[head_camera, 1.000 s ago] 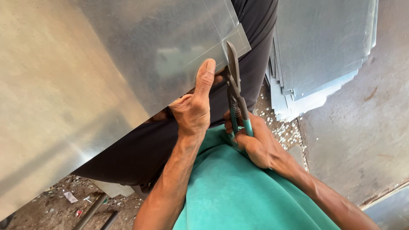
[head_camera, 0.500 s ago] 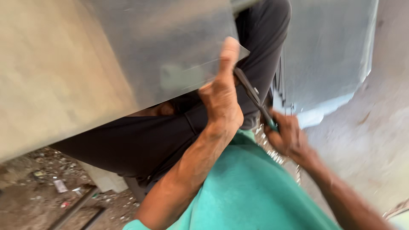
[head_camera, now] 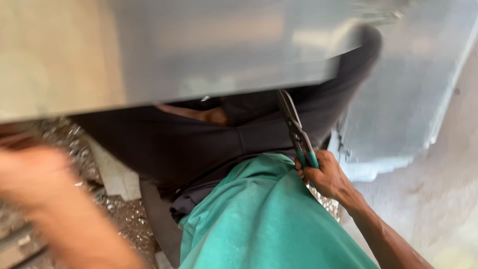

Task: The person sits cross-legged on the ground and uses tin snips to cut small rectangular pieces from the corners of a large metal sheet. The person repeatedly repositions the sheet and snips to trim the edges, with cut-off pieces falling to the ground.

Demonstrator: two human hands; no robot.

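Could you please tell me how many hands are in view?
2: the right hand grips green-handled metal snips at centre right; the blurred left hand is at the left edge.

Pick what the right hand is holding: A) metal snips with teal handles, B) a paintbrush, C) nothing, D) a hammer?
A: the right hand grips the teal handles of the metal snips, whose blades point up at the edge of the sheet metal.

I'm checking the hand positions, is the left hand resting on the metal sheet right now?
No, the left hand is a blur low at the left, apart from the metal sheet, while the right hand holds the tin snips.
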